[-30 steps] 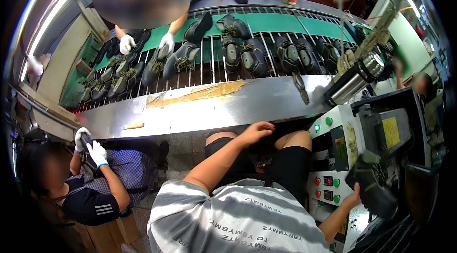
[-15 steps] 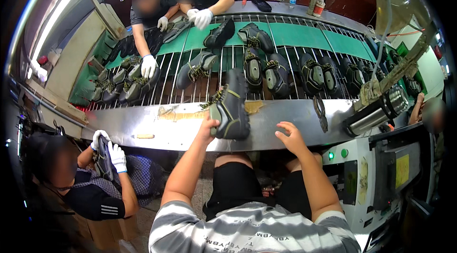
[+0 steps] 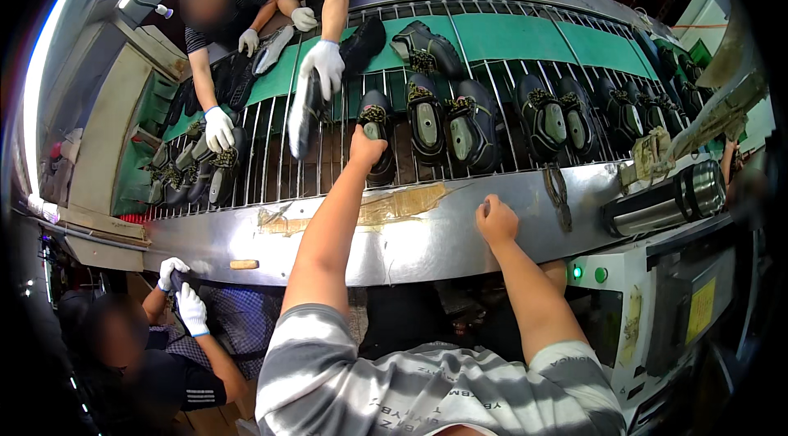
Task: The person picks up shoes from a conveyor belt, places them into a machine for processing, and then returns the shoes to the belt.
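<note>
My left hand is closed on the heel end of a black work shoe with yellow-flecked laces. Its toe points away from me, and the shoe rests on the metal-bar rack. Just right of it stands another black shoe with a grey opening, and beside that one lies a further shoe. Above the steel bench edge my right hand is curled shut, with nothing visible in it. Across the rack a co-worker's white-gloved hand holds a shoe on its side.
Shoes crowd the rack's left end, where another gloved hand touches them. A steel flask lies at the bench's right, near a hanging strap loop. A wooden-handled tool sits on the bench. At lower left a seated co-worker handles something dark.
My left hand has carried the shoe forward from above the bench onto the rack. My right hand's fingers have curled in. The far co-worker's gloved hand has reached over the rack and taken hold of a shoe.
</note>
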Action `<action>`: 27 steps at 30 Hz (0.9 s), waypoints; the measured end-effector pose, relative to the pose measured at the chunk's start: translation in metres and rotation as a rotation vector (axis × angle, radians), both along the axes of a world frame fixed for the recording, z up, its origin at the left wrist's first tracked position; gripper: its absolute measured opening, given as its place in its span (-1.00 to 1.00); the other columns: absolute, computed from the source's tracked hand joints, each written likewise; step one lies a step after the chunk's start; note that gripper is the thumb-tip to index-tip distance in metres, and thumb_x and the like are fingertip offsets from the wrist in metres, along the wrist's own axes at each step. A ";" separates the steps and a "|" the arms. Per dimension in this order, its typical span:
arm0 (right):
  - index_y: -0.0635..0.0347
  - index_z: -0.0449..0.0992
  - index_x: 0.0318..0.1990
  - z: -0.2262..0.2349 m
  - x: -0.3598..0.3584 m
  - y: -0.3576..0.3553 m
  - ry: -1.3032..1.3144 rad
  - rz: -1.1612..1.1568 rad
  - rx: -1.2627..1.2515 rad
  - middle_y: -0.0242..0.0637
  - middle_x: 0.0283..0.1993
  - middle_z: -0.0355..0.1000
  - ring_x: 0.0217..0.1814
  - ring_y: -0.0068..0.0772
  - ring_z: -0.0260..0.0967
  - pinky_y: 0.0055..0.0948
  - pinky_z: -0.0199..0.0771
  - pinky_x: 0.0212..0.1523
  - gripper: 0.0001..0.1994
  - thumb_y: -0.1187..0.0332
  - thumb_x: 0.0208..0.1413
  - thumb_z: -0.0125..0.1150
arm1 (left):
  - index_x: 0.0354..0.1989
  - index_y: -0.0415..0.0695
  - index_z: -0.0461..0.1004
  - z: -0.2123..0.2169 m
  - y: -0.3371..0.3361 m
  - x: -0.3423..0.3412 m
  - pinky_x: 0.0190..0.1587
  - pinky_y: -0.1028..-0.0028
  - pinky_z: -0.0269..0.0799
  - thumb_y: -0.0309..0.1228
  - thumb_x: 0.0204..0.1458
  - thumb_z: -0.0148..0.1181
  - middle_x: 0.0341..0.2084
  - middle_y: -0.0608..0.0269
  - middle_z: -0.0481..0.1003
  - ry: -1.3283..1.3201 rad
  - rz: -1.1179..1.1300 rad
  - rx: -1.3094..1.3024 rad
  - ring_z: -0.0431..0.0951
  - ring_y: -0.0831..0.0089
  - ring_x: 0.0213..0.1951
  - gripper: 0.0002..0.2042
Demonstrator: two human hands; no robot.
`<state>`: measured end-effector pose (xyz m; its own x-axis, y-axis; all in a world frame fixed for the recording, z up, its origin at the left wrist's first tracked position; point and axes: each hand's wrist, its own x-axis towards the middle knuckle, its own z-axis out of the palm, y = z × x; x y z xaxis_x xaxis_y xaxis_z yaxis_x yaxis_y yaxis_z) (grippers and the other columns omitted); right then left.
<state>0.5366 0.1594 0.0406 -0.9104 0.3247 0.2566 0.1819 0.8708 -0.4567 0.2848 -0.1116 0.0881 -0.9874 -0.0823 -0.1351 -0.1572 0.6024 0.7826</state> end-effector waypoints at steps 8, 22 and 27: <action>0.09 0.37 -0.35 -0.010 -0.005 0.001 0.008 -0.064 -0.029 -0.22 -0.48 0.45 -0.41 -0.04 0.42 -0.08 0.40 -0.39 -0.87 0.30 -0.02 0.13 | 0.22 -0.31 0.15 0.048 0.065 0.016 0.23 0.21 0.14 -0.38 -0.19 0.26 0.09 -0.18 0.29 0.755 0.064 -0.043 0.30 -0.02 0.13 -0.28; 0.11 0.31 -0.48 0.000 -0.003 0.001 -0.054 0.011 -0.042 -0.25 -0.56 0.36 -0.49 -0.10 0.39 -0.14 0.37 -0.51 -0.82 0.32 -0.12 0.20 | 0.42 -0.02 -0.49 0.014 0.304 -0.180 0.17 -0.09 0.21 0.01 -0.22 0.41 0.39 -0.14 -0.40 -0.456 0.196 0.199 0.07 -0.23 0.28 0.22; 0.17 0.29 -0.52 0.020 -0.015 0.007 0.054 0.122 -0.011 -0.20 -0.52 0.37 -0.46 -0.13 0.39 -0.20 0.37 -0.49 -0.77 0.27 -0.15 0.20 | 0.40 -0.09 -0.59 -0.013 0.307 -0.209 0.00 0.06 0.38 -0.21 -0.10 0.35 0.35 -0.29 -0.22 -0.375 0.211 0.122 0.41 -0.06 0.04 0.16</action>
<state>0.5219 0.1662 0.0610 -0.9284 0.2154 0.3030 0.0500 0.8800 -0.4722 0.0759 0.1955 0.0750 -0.8315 -0.2378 -0.5021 -0.5534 0.4339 0.7110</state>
